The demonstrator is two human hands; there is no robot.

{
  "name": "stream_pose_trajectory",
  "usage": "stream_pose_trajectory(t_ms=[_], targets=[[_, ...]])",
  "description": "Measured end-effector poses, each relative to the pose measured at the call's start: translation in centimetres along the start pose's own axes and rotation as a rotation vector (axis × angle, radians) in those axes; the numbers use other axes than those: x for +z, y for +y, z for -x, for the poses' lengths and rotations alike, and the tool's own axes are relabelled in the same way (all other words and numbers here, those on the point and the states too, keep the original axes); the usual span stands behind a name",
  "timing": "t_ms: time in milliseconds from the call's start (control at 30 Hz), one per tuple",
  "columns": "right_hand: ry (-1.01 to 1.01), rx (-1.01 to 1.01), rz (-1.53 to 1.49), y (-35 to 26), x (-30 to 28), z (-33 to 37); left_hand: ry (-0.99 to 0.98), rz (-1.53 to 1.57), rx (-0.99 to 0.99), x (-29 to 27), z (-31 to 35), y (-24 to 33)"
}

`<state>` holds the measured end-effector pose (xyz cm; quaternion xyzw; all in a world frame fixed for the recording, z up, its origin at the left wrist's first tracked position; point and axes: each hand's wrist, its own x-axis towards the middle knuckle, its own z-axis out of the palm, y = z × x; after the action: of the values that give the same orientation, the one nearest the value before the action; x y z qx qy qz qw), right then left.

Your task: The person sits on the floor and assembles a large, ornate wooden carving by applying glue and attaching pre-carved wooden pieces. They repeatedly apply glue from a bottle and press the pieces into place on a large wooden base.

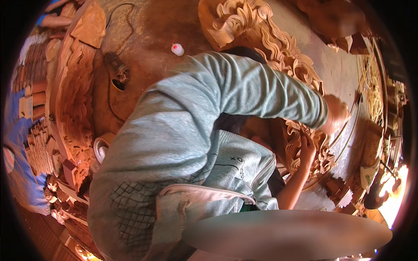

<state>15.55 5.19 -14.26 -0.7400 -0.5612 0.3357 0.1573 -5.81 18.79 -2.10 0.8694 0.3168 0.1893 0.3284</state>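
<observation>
My left arm, in a grey-blue sleeve, reaches across to the right. At its end my left hand (337, 115) is closed, slightly smeared by motion, above the carving; what it holds, if anything, cannot be made out. My right hand (308, 148), on a bare forearm rising from below, rests with fingers stretched against a scroll-carved wooden piece (294, 145). The carving's leafy relief runs up behind my sleeve to a broad curled end (237, 21) at the top. Its middle is hidden by my left arm.
A corded power tool (116, 67) and a small white bottle with a red tip (177, 49) lie on the brown floor. Along the left stands a long carved panel (74, 100). A tape roll (101, 149) lies beside it. Pale shavings (374, 98) lie at right.
</observation>
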Motion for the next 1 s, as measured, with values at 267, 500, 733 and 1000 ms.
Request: stream_pose_trajectory(t_ms=[267,500,733,1000], targets=[[-0.283,0.287,-0.172,3.8,-12.5,8.9,0.004,-0.072,0.116,3.1,1.1,4.9],[-0.050,0.275,-0.668,11.6,-9.7,17.7,0.052,0.001,0.224,3.6,1.0,6.8],[0.074,0.327,-0.722,13.9,-5.3,19.3,0.294,0.090,0.416,3.5,2.6,4.9],[0.190,0.384,-0.693,14.1,-4.9,22.1,0.490,0.652,0.248,-5.2,7.6,1.7]])
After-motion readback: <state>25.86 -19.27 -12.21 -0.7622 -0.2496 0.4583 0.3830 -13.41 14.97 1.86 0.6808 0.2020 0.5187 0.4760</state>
